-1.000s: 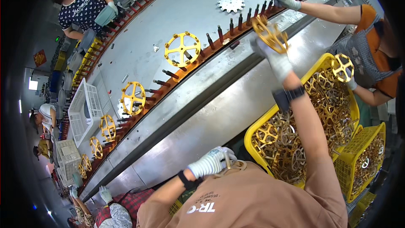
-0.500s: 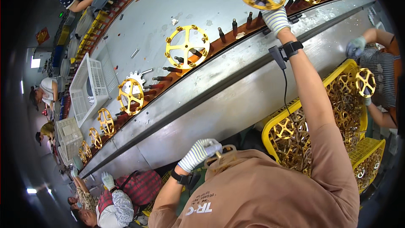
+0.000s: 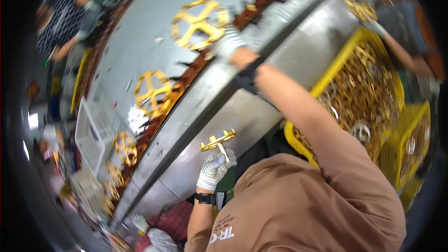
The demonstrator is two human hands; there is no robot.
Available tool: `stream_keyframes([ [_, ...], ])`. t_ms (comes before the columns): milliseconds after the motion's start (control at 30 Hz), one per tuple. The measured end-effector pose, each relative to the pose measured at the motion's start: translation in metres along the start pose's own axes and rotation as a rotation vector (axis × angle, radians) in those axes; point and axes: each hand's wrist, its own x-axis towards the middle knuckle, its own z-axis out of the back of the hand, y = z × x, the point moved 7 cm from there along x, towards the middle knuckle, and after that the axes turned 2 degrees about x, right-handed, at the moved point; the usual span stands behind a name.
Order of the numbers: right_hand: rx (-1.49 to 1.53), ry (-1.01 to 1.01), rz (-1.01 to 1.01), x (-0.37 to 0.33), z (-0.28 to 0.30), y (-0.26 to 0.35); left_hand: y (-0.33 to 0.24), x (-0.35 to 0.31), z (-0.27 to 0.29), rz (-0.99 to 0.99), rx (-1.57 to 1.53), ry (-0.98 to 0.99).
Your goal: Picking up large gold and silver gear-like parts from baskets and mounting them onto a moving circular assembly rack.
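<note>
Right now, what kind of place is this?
Likely a factory line. Gold wheel parts hang along a toothed conveyor rail, yellow crates hold more, and other workers stand nearby. The gloved left hand holds a part; the right hand is at the rail.

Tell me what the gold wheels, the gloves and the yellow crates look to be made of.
Gold wheel on the conveyor: probably metal with a shiny gold coating, given its thin rigid spokes and bright glints. The small gold piece in the left hand looks the same. Gloves on the left hand and right hand: white knit fabric, ribbing visible. Yellow crate: likely moulded plastic, with a smooth uniform rim.
</note>
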Motion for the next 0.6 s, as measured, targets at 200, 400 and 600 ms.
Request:
stream_keyframes([
  [200, 0.217, -0.12, -0.251, 0.019, -0.033, 0.019, -0.014, 0.019, -0.035, -0.138, 0.043, 0.012],
  [400, 0.053, -0.069, -0.119, -0.016, -0.037, 0.029, -0.01, 0.029, -0.055, -0.203, 0.117, 0.007],
  [600, 0.506, 0.025, -0.006, -0.132, 0.031, 0.042, -0.018, -0.001, -0.034, -0.314, 0.128, -0.077],
])
